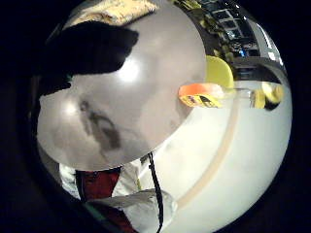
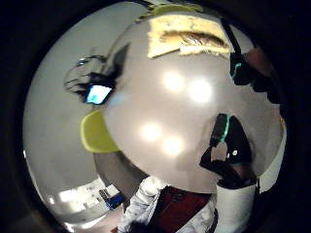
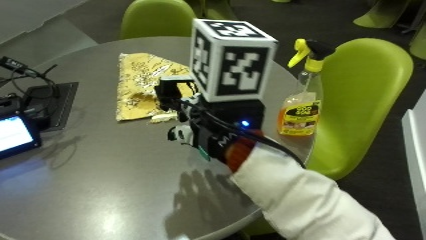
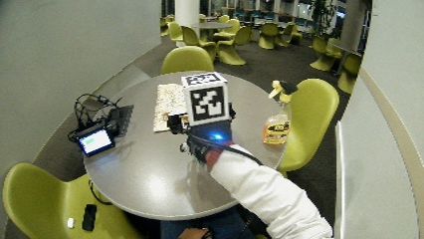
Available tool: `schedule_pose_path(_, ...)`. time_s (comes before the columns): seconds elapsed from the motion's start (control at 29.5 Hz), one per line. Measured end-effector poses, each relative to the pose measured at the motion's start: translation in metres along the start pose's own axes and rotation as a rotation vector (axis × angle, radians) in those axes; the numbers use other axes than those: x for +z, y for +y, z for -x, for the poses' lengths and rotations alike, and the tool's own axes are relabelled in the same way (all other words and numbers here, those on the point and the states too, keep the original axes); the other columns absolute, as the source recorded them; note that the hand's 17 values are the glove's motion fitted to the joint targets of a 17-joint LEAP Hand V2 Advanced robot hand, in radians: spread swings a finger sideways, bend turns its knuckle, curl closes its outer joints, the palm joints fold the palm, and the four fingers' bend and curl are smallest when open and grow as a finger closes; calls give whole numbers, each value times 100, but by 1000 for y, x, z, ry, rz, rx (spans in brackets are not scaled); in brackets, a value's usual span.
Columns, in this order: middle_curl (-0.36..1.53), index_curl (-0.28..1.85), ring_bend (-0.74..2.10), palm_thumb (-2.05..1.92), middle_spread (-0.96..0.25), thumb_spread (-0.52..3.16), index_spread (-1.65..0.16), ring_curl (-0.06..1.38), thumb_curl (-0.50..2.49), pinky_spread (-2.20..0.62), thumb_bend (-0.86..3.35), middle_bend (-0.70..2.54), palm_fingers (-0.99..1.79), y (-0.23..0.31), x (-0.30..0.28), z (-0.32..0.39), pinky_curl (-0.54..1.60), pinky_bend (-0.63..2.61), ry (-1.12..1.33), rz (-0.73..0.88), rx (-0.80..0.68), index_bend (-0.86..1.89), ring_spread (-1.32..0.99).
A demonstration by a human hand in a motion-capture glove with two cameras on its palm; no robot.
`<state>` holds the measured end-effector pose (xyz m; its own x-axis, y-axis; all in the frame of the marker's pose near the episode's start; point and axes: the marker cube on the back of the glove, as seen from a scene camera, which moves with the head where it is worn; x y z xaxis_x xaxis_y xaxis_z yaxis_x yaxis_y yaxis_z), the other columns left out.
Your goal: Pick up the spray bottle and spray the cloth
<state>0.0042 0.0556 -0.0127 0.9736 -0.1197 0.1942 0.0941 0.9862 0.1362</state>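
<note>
Your gloved right hand [image 3: 200, 131] hovers over the middle of the round worktop [image 3: 100, 180], holding nothing; whether its fingers are spread or curled cannot be told, since the gear on the glove hides them from outside and the palm views show only dark shapes; the spray bottle [image 3: 301, 107] stands upright at the worktop's edge nearest the green chair [image 3: 363, 95], well apart from your hand; the yellow cloth [image 3: 143, 85] lies flat toward the far edge, near your hand; the step in hand looks to be the reach for the bottle, not yet begun; swing across toward that edge and come at the bottle from the worktop side, because a push outward would likely tip it off the rim; close round the narrow neck under the yellow and black trigger head, so a finger can find the trigger; lift straight up before turning the nozzle toward the cloth.
</note>
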Motion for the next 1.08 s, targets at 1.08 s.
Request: schedule_pose_path(1.08,44,36,43,98,-10,75,-28,35,50,6,10,51,93,14,100,-250,15,15,-1148,-578,358,32,-17)
